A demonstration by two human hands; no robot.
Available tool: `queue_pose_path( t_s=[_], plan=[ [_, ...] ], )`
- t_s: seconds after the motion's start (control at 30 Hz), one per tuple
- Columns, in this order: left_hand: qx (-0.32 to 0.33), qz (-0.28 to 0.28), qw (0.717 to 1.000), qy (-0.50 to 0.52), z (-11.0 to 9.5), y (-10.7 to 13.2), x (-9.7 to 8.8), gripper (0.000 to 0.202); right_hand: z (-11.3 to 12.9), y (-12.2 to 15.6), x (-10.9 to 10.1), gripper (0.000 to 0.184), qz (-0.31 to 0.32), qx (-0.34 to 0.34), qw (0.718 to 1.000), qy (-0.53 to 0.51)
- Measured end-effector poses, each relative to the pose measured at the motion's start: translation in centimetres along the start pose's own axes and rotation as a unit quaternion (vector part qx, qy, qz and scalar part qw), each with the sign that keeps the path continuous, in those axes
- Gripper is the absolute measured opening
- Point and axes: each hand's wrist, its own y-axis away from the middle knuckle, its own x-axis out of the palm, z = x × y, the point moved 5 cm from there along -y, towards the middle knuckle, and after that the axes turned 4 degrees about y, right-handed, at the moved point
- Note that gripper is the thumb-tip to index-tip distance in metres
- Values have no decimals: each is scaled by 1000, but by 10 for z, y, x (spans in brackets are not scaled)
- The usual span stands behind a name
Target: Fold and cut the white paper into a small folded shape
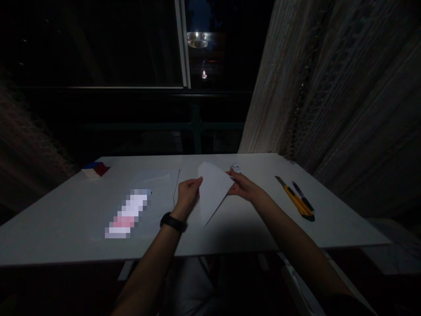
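Between my two hands is a folded sheet of white paper [213,188], kite-shaped, with its sharp point toward me and a blunt end away. My left hand [189,192] pinches its left edge, thumb on top; a dark watch sits on that wrist. At the right corner, my right hand [242,185] grips the paper with thumb above and fingers partly hidden beneath. The paper is held up over the white table [250,232], its near point close to the surface.
White sheets [161,188] lie left of my hands, beside a bright pixelated object [126,215]. A colored cube [94,170] stands far left. A yellow utility knife [295,199] and a dark pen-like tool [303,196] lie right. A small whitish item [236,167] sits behind my right hand.
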Motion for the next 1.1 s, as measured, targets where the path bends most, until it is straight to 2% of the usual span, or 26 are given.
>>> queue_pose_path(
  t_s=[0.07, 0.23, 0.3, 0.47, 0.57, 0.7, 0.83, 0.93, 1.1],
  plan=[
    [17, -41, 999, 29, -1, -2, -6, 36, -6, -1, 11, 23, 12, 5, 1000, -21],
    [23, -83, 994, 74, -2, -1, -11, 37, -20, -6, 25, 20, -59, -4, 996, -61],
    [14, -85, 993, 83, -2, 0, -9, 37, -23, -9, 26, 23, -64, -3, 997, -45],
    [-50, -9, 990, 130, -5, 5, 1, 35, -16, -9, 9, 35, -77, -10, 995, 61],
    [-79, 52, 983, 156, -7, 7, 6, 33, -5, -4, -4, 40, -46, -9, 992, 115],
    [-105, 97, 981, 128, -6, 9, 8, 29, 6, 5, -16, 35, -10, 11, 986, 165],
    [-149, 146, 974, 92, -1, 13, 13, 29, 9, 7, -20, 32, -14, -1, 988, 156],
    [-150, 163, 972, 75, 0, 14, 15, 28, 7, 6, -16, 34, 3, 6, 988, 154],
    [-122, 150, 979, 69, -3, 14, 15, 25, 5, 9, -7, 38, 74, -4, 989, 132]
  ],
)
